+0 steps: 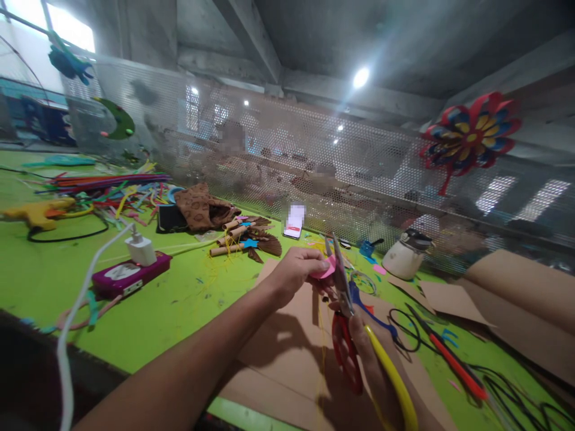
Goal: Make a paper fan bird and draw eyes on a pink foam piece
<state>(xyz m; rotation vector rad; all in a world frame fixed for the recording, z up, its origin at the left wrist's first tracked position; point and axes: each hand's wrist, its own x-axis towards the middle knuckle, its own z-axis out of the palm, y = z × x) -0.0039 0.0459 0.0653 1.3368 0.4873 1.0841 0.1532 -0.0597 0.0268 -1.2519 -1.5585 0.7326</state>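
My left hand (294, 274) pinches a small piece of pink paper (327, 267) between thumb and fingers. In my right hand (369, 350) is a pair of scissors (343, 286) with red and yellow handles, its blades pointing up and away from me. The blades are slightly apart, at the right edge of the pink paper; whether they touch it I cannot tell. Both hands are above a brown cardboard sheet (278, 359) on the green table (188, 335). A blue tool (371, 311) lies just right of the scissors, partly hidden.
Brown paper rolls (229, 242) and a phone (294, 222) sit ahead. To the left are a purple power strip (132, 275) with a white charger (140, 248), a yellow glue gun (38, 212) and coloured strips (108, 182). A white jug (406, 254) and red-handled tool (458, 365) are right.
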